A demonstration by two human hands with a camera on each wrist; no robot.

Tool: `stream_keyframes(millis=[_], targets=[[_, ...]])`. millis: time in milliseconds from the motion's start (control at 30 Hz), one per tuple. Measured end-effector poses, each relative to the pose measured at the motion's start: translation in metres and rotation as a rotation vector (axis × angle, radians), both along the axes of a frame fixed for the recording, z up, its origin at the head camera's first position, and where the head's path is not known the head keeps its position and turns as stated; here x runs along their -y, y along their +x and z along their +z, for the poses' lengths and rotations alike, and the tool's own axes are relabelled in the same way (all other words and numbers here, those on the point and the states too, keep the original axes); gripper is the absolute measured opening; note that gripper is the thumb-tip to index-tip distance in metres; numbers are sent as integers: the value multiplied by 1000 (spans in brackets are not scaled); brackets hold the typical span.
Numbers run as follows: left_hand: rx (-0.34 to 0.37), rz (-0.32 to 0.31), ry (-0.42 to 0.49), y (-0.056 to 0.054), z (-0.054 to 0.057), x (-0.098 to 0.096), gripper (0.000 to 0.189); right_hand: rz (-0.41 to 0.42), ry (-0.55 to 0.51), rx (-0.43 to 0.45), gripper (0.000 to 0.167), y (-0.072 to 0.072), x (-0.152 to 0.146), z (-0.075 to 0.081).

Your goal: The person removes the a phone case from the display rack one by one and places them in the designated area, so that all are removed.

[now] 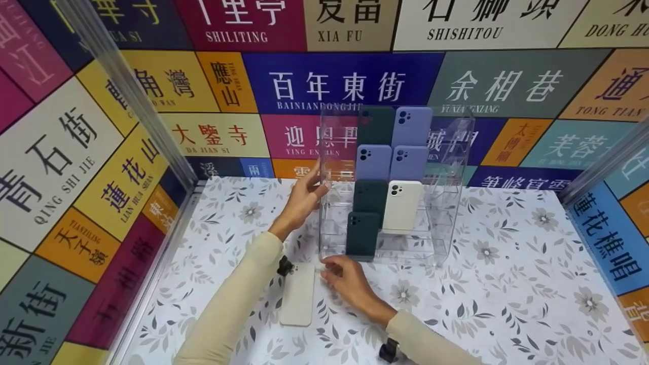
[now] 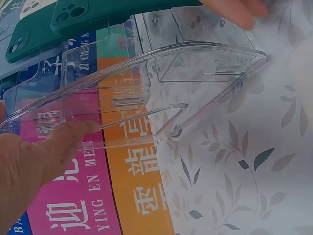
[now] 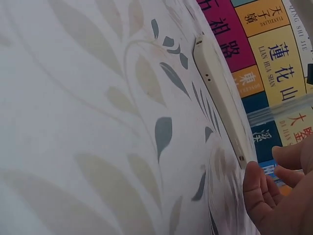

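Observation:
My left hand [image 1: 305,191] grips the left side of a clear tiered display stand [image 1: 440,243]; in the left wrist view its thumb [image 2: 73,131] lies along the transparent side panel. By the stand's lower left corner, my right hand [image 1: 355,285] is low over the table, fingers loosely bent and holding nothing. A white phone case [image 1: 297,296] lies flat on the table between my forearms, left of the right fingertips. In the right wrist view the same case [image 3: 220,100] appears edge-on beyond the fingers [image 3: 257,193].
Phone cases stand in the stand's tiers: dark green [image 1: 362,235], purple [image 1: 409,162] and one white case [image 1: 403,207]. A floral cloth [image 1: 507,284] covers the table. Panels with printed characters [image 1: 334,83] rise behind and at both sides, with a metal corner post [image 1: 147,96] at left.

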State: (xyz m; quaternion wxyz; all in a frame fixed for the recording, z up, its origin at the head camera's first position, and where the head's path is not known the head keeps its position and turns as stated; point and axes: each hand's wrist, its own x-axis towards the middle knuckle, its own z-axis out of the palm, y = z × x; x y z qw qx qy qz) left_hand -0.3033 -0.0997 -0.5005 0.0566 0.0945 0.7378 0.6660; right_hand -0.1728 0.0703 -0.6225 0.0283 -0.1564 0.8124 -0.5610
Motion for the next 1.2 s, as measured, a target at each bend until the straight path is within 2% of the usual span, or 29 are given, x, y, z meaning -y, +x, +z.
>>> stream_keyframes(millis=[467,733,1033,1200], targets=[[17,9,17,-1,-1,-2,76,-31,-42,24,26,11,-49,17],[-28,12,13,-1,-1,-2,75,-48,-32,-32,26,15,-71,32],[-4,14,19,2,-1,-1,75,-19,4,-177,28,16,-94,38],[-3,23,7,2,0,-2,74,-44,68,-203,29,12,-106,41]])
